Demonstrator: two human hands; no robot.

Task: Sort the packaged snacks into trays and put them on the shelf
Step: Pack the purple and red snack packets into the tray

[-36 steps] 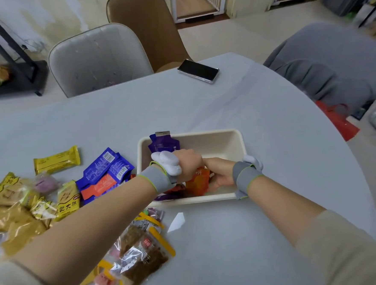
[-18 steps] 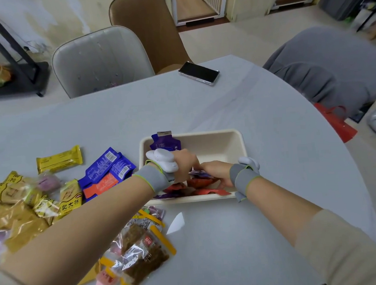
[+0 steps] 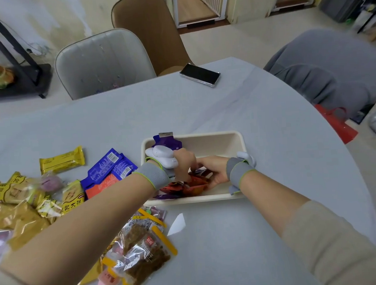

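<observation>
both hands are down inside the cream tray (image 3: 240,138), which sits near the middle of the grey worktop (image 3: 234,239). the left hand (image 3: 184,162) has its fingers curled downward onto the red and orange snack packets (image 3: 194,184) lying in the tray's near half, while the right hand (image 3: 213,169) lies beside it with fingers bent around the same small heap; whether either truly pinches a packet i cannot tell, since the fingertips are hidden. it looks like they are pressing the packets flat to make room. a purple pouch (image 3: 167,141) leans upright in the far left corner. the rest wait unsorted at left: blue packets (image 3: 108,168), a yellow bar (image 3: 61,160) and clear jerky packs (image 3: 143,252) at the near edge. a phone (image 3: 200,74) lies far off.
</observation>
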